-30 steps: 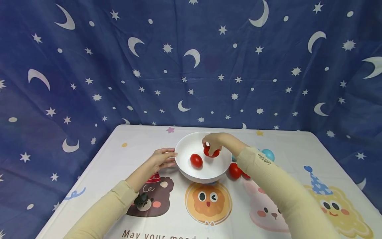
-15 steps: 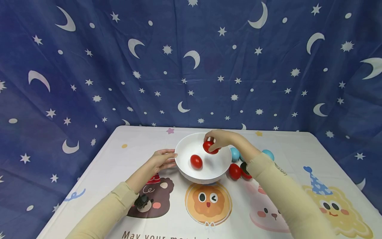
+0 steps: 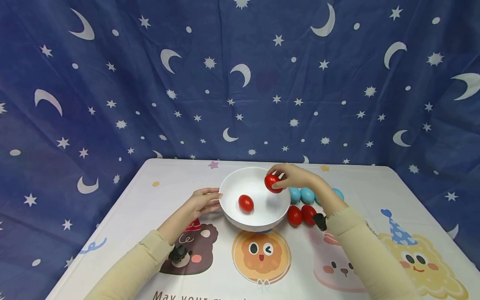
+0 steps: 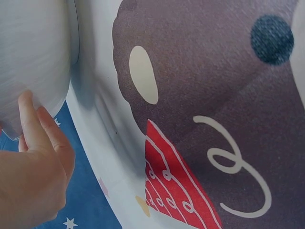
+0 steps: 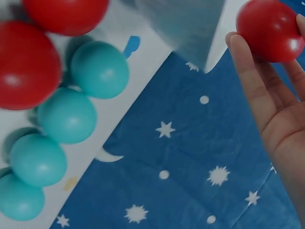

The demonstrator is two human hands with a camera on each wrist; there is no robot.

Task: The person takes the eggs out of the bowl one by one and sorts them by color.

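Observation:
A white bowl (image 3: 253, 227) stands near the middle of the table. My left hand (image 3: 204, 201) grips its left rim, the thumb at the edge and the fingers along the outer wall; in the left wrist view, extended fingers (image 4: 33, 121) lie against the white side. My right hand (image 3: 290, 176) pinches a red egg (image 3: 273, 183) between thumb and fingers, over the bowl's right rim. The right wrist view shows this red egg (image 5: 270, 29) at the fingertips. Another red egg (image 3: 246, 203) lies inside the bowl.
Right of the bowl are two red eggs (image 3: 295, 216) side by side. Behind them several light blue eggs (image 3: 307, 195) form a row, partly covered by the right forearm. A printed cloth (image 3: 180, 175) covers the table, and a blue starry curtain (image 3: 240, 83) hangs behind it.
My right hand has lifted the red egg from the bowl's floor and moved it right, to the right rim. The left hand has stayed at the left rim.

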